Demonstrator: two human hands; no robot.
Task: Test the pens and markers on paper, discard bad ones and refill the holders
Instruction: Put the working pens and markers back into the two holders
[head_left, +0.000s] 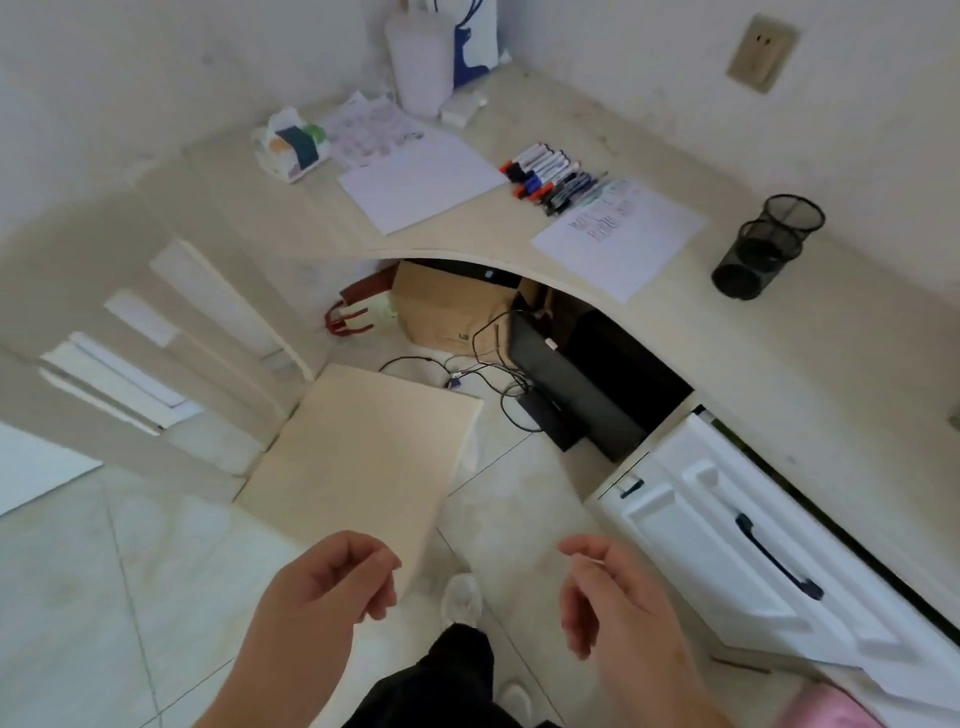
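Observation:
A pile of pens and markers (550, 176) lies on the cream desk (779, 364) between two sheets. The blank paper (421, 182) is to its left; a sheet with scribbled test marks (618, 239) is to its right. Two black mesh holders (763, 249) stand together at the right of the desk; I see nothing in them. My left hand (332, 582) and my right hand (608, 597) hang low in front of me, well short of the desk, fingers loosely curled, holding nothing.
A tissue pack (291, 143), a printed sheet (374, 127), a pale bottle (421, 57) and a bag sit at the desk's back corner. Under the desk are a cardboard box (452, 306), cables and a black monitor (566, 384). A loose board (358, 457) leans on the floor; white drawers (727, 540) stand right.

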